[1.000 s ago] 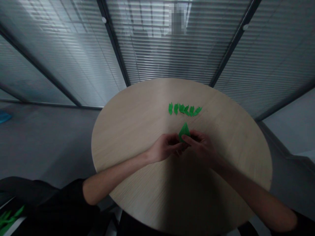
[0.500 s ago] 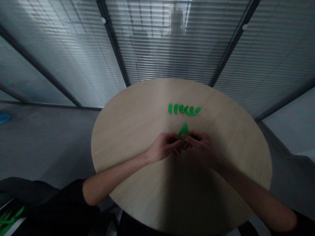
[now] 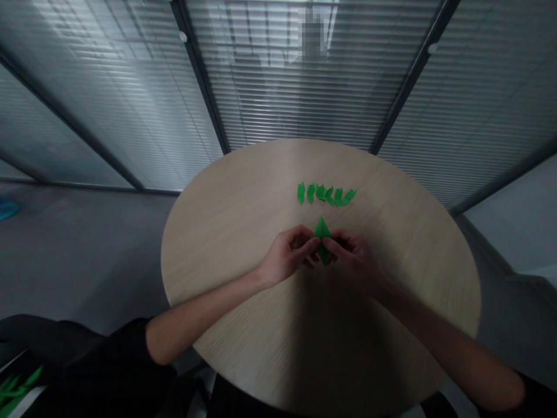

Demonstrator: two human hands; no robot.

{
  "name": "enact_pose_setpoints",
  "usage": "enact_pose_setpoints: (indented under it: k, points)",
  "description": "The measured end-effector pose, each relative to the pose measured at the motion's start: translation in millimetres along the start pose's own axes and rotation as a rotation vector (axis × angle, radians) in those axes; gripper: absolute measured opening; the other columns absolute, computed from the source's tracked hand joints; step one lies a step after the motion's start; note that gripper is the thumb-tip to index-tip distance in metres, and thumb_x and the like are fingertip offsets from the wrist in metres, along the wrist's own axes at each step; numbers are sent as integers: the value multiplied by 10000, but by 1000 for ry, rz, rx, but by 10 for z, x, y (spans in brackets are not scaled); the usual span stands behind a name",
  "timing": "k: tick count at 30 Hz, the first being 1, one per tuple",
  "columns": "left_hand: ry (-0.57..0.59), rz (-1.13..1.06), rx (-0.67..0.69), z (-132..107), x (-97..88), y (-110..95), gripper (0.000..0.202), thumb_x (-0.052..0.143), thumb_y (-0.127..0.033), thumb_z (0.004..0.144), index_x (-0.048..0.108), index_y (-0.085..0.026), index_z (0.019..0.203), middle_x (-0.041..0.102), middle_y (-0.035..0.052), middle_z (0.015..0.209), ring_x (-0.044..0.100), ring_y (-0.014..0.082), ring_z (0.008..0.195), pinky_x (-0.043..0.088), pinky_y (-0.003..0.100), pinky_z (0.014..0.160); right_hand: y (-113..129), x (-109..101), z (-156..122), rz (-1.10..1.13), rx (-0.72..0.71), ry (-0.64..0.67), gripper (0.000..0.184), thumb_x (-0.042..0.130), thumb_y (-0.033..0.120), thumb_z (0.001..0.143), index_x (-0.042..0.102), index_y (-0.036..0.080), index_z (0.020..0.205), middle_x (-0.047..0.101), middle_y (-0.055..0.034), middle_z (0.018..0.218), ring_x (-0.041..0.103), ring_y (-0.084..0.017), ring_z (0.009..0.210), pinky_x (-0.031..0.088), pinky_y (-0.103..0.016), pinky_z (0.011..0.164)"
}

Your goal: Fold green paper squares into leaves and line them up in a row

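A folded piece of green paper (image 3: pixel 322 228), diamond-shaped with a crease down its middle, is held between my two hands over the table. My left hand (image 3: pixel 290 251) pinches its left edge, thumb on the front face. On the right edge my right hand (image 3: pixel 353 255) grips it the same way, its thumb near the centre. Fingers behind the paper are partly hidden. Just beyond the hands, several small folded green paper pieces (image 3: pixel 326 194) lie in a row on the tabletop.
The round wooden table (image 3: pixel 226 232) stands close to a glass partition with blinds (image 3: pixel 287 110). At the lower left, more green pieces (image 3: pixel 20 386) sit in a container beside a dark-clothed arm. A blue object (image 3: pixel 6 208) lies on the floor at far left.
The green paper has turned slightly and shifted a little left, showing its lower point. My left thumb has moved onto its front face. The row of pieces is unchanged.
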State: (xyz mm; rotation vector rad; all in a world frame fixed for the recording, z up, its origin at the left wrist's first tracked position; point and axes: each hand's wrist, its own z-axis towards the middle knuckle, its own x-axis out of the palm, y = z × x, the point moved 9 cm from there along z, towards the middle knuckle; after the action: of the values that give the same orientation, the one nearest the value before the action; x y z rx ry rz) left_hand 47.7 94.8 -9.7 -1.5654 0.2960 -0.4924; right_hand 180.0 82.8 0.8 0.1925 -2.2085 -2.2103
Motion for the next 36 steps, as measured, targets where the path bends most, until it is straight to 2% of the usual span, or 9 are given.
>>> enact_pose_setpoints:
  k: [5,12,16,18,22,26,30,34,36]
  points:
    - [-28,-33,-9,14,-33,34,359,754,-456,923,607,-131,895,703,32,749,685,122,636,574,227,571,-10,27,2,-13,-6,23,321,723,511,849,693,191,861,689,-21,773,646,-146,652,561,-277,605]
    - [-42,-37,-36,8,-45,23,368,748,-464,928,579,-142,872,690,24,736,688,129,629,566,232,573,-98,11,10,1,50,29,356,713,548,863,684,193,879,684,-29,795,662,-171,695,588,-310,659]
    - [-81,-9,-3,33,-114,11,401,764,-473,903,581,-155,1065,680,27,867,686,148,725,574,259,614,-113,5,22,-131,17,50,315,627,504,923,693,198,885,687,-36,793,631,-177,680,553,-304,617]
    - [-118,14,47,48,-178,-3,445,758,-447,906,546,-174,1187,664,25,941,676,152,780,573,273,660,-93,-12,31,-259,-34,47,270,582,430,951,715,201,898,715,-47,822,651,-194,731,540,-312,654]
    - [-97,263,118,51,-211,-25,347,665,-360,967,541,-171,1231,665,18,913,625,133,745,481,247,652,-63,31,39,-455,-134,115,232,538,296,962,749,206,930,774,-59,907,706,-235,859,529,-372,805]
    - [6,575,147,4,-147,-54,256,617,-324,991,599,-181,1203,689,17,875,581,131,666,429,252,612,-88,66,30,-546,-158,155,209,553,273,978,748,209,1015,790,-69,965,727,-244,890,520,-380,826]
    - [32,857,290,-61,-100,-157,190,668,-231,930,680,-174,1111,672,70,984,632,186,821,500,304,718,-112,49,25,-669,-159,119,186,588,224,965,704,189,1107,778,-77,946,718,-233,824,506,-366,777]
    - [65,969,404,-93,-59,-173,194,664,-246,945,702,-167,1119,649,119,1097,629,241,972,547,377,842,-88,83,15,-796,-231,134,103,617,179,951,691,183,1023,753,-77,948,689,-223,824,499,-357,767]
    - [119,1000,478,-116,-10,-179,196,615,-244,980,708,-156,1129,658,137,1132,623,263,1034,548,407,898,-65,110,0,-857,-292,142,67,643,155,934,689,183,973,738,-77,944,677,-226,852,504,-356,783]
